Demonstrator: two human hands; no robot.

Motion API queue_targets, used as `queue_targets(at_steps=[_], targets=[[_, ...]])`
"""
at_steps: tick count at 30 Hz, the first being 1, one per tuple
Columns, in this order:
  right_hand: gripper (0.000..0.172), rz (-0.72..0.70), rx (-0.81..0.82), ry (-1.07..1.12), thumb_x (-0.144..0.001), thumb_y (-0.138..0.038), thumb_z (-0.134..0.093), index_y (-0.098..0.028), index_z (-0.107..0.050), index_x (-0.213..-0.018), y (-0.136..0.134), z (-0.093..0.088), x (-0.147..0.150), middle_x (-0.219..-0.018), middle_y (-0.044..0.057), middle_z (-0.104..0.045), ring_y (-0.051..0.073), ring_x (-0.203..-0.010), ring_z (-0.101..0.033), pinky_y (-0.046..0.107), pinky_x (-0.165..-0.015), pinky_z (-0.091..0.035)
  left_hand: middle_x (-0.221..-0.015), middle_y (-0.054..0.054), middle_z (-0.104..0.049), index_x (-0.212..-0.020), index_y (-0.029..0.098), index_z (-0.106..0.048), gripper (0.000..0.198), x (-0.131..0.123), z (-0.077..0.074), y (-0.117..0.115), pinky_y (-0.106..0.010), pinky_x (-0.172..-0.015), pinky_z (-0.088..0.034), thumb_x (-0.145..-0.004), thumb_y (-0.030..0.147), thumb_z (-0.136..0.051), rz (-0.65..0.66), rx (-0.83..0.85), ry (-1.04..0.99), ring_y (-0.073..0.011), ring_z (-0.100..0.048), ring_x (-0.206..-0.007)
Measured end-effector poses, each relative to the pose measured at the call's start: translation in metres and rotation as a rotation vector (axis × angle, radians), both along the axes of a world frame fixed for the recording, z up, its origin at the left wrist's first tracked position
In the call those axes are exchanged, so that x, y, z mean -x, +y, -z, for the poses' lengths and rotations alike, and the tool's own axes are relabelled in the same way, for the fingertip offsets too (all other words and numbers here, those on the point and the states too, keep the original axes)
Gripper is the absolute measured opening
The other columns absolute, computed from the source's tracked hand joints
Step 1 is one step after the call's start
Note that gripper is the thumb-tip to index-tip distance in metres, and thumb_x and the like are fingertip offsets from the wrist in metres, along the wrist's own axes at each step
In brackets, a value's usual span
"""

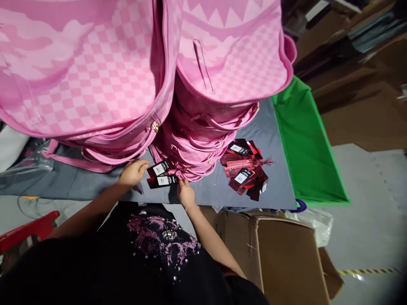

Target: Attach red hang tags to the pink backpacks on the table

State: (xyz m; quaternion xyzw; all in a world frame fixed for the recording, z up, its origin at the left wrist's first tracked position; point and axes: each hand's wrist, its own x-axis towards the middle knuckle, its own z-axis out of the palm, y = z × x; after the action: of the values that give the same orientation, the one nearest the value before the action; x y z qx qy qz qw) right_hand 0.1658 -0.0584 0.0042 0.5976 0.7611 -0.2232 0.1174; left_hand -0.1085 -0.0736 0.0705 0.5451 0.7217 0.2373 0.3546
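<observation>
Two black-and-red hang tags (161, 174) with white labels lie one above the other at the front of the pink backpacks. My left hand (133, 173) is closed, its fingertips pinching at the left edge of the upper tag. On the other side, my right hand (186, 194) has its fingers pressed together by the tags' right end, close to the straps; what it pinches is hidden. Behind the hands rises a stack of pink backpacks (235, 63) with a checkered print. A second pink checkered backpack (114, 84) stands nearer on the left, its straps hanging down.
A fanned bundle of red and black hang tags (244, 167) lies to the right on the grey table (216, 192). Green cloth (313, 148) spreads along the table's right end. Below stands a cardboard box (286, 254); a red stool-like object (32, 231) is at lower left.
</observation>
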Motion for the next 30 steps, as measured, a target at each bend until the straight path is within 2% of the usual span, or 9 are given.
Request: queue_targets(at_steps=[3, 7, 10, 14, 20, 22, 26, 28, 30], targets=[[0.035, -0.105, -0.014, 0.092, -0.095, -0.013, -0.042, -0.016, -0.057, -0.127, -0.001, 0.003, -0.015, -0.136, 0.014, -0.054, 0.02, -0.103, -0.062, 0.028, -0.081, -0.048, -0.084, -0.007, -0.074, -0.11, 0.016, -0.072, 0.039, -0.011, 0.003, -0.003, -0.028, -0.072, -0.049, -0.091, 0.035, -0.044, -0.033, -0.004, 0.011, -0.0199, -0.068, -0.077], [0.033, -0.123, -0.069, 0.18, -0.098, -0.013, -0.036, -0.012, -0.06, -0.121, 0.001, 0.004, 0.0, -0.13, 0.015, -0.057, 0.021, -0.107, -0.061, 0.028, -0.089, -0.049, -0.082, -0.006, -0.074, -0.108, 0.017, -0.073, 0.039, -0.023, 0.007, -0.007, -0.028, -0.07, -0.047, -0.09, 0.035, -0.042, -0.051, -0.009, 0.032, -0.0195, -0.067, -0.074], [0.037, -0.213, -0.03, 0.112, -0.097, -0.009, -0.033, -0.011, -0.06, -0.122, 0.0, 0.005, 0.012, -0.126, 0.016, -0.06, 0.021, -0.1, -0.063, 0.03, -0.085, -0.05, -0.081, -0.005, -0.074, -0.106, 0.018, -0.073, 0.038, -0.025, 0.011, -0.009, -0.027, -0.07, -0.047, -0.091, 0.035, -0.042, -0.044, -0.021, 0.044, -0.0187, -0.067, -0.075], [0.039, -0.265, 0.031, 0.064, -0.096, -0.01, -0.041, -0.014, -0.059, -0.13, -0.001, -0.002, -0.003, -0.133, 0.014, -0.059, 0.02, -0.092, -0.067, 0.031, -0.082, -0.053, -0.09, -0.005, -0.076, -0.107, 0.019, -0.073, 0.037, -0.023, 0.014, -0.006, -0.027, -0.074, -0.048, -0.092, 0.032, -0.043, -0.063, -0.036, 0.074, -0.0196, -0.068, -0.082], [0.042, -0.217, -0.412, 0.407, -0.098, -0.017, -0.038, -0.013, -0.056, -0.135, 0.029, -0.051, 0.001, -0.136, 0.016, -0.056, 0.023, -0.12, -0.059, 0.033, -0.094, -0.052, -0.112, -0.004, -0.075, -0.11, 0.022, -0.074, 0.032, -0.029, 0.008, 0.009, -0.028, -0.088, -0.05, -0.095, 0.024, -0.045, -0.052, -0.037, 0.125, -0.0205, -0.068, -0.101], [0.046, -0.148, -0.523, 0.35, -0.094, -0.016, -0.043, -0.013, -0.053, -0.139, 0.045, -0.07, 0.013, -0.138, 0.018, -0.054, 0.024, -0.116, -0.06, 0.033, -0.086, -0.053, -0.116, -0.003, -0.074, -0.114, 0.023, -0.073, 0.032, -0.031, 0.005, 0.015, -0.03, -0.091, -0.051, -0.096, 0.023, -0.046, -0.056, -0.046, 0.122, -0.0213, -0.068, -0.107], [0.036, -0.067, -0.407, 0.021, -0.091, -0.016, -0.048, -0.014, -0.063, -0.124, 0.068, -0.092, 0.026, -0.113, 0.014, -0.067, 0.02, -0.079, -0.064, 0.029, -0.062, -0.041, -0.12, -0.003, -0.073, -0.121, 0.023, -0.07, 0.034, -0.031, 0.003, 0.028, -0.032, -0.095, -0.051, -0.097, 0.021, -0.047, -0.056, -0.066, 0.086, -0.0222, -0.066, -0.112], [0.027, -0.039, -0.369, -0.024, -0.095, -0.02, -0.046, -0.015, -0.069, -0.109, 0.072, -0.099, 0.023, -0.099, 0.01, -0.07, 0.019, -0.074, -0.062, 0.028, -0.06, -0.037, -0.12, -0.003, -0.072, -0.122, 0.023, -0.07, 0.034, -0.031, 0.004, 0.031, -0.033, -0.095, -0.052, -0.098, 0.022, -0.046, -0.052, -0.062, 0.071, -0.0224, -0.067, -0.111], [0.029, -0.008, -0.405, 0.016, -0.096, -0.024, -0.045, -0.015, -0.07, -0.109, 0.07, -0.105, 0.022, -0.104, 0.011, -0.07, 0.02, -0.078, -0.063, 0.028, -0.062, -0.038, -0.121, -0.003, -0.072, -0.123, 0.024, -0.069, 0.034, -0.032, 0.007, 0.032, -0.035, -0.095, -0.053, -0.099, 0.023, -0.046, -0.057, -0.044, 0.072, -0.0234, -0.067, -0.111]])
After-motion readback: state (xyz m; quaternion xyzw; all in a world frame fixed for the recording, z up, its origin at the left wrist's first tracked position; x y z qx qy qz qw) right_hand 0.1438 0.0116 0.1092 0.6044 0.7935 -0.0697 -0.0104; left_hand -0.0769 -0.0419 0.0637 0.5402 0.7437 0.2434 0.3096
